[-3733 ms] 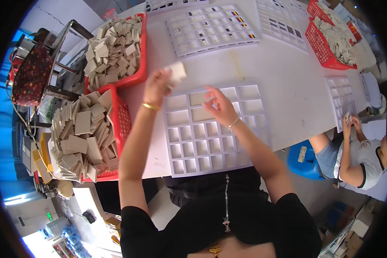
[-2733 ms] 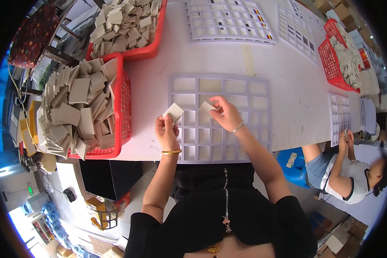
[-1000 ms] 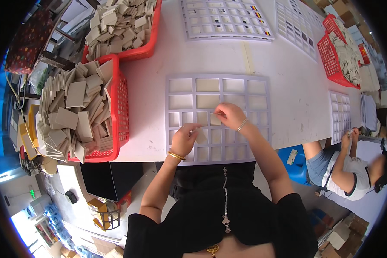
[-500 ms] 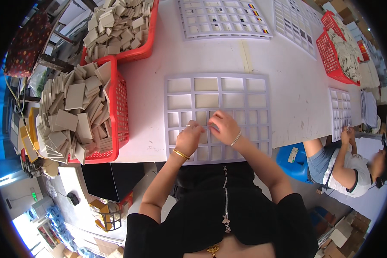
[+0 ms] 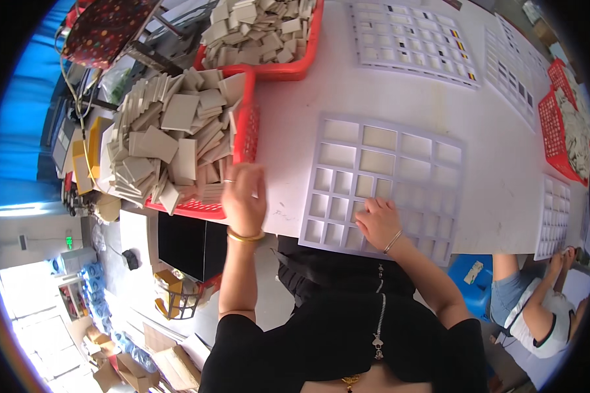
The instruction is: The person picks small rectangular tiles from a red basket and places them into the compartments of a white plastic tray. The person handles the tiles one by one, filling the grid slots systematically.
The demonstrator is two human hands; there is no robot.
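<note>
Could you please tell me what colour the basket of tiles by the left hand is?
The basket is red, seen clearly in the head view beside the left hand.

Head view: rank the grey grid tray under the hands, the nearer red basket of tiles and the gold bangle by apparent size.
1. grey grid tray
2. nearer red basket, somewhat smaller
3. gold bangle, smallest by far

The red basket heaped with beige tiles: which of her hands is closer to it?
Left. The left hand is at the red basket edge, by the beige tiles. The right hand rests apart on the white grid tray.
</note>
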